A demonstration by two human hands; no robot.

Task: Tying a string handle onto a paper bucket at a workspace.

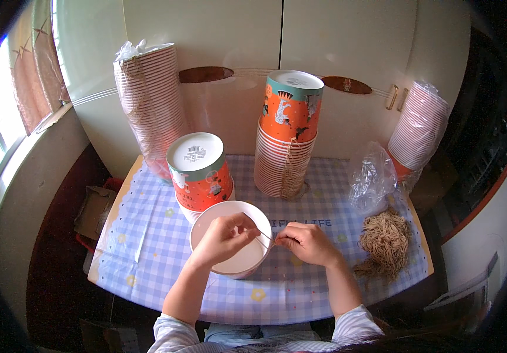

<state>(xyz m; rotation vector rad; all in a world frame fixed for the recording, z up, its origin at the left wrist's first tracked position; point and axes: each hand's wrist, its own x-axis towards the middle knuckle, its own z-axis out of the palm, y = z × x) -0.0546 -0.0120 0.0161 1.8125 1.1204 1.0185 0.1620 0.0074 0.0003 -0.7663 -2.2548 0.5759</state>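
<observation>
An open paper bucket (247, 259), white inside, stands in front of me on the table. My left hand (225, 240) is over its opening, thumb and fingers pinched on a thin piece of twine (264, 236). At the bucket's right rim, my right hand (307, 242) pinches the same twine, which runs short between both hands. Whether it passes through the bucket's wall is too small to tell. Just behind the bucket is a short upside-down stack of orange printed buckets (201, 182). A loose heap of tan twine (385, 242) lies to the right of my right hand.
A taller upside-down bucket stack (289, 135) with twine down its side stands at the back middle. Plastic-wrapped bucket stacks rise at the back left (150, 100) and back right (421, 126). A crumpled clear bag (372, 179) sits by the twine heap. A blue checked cloth (147, 259) covers the table.
</observation>
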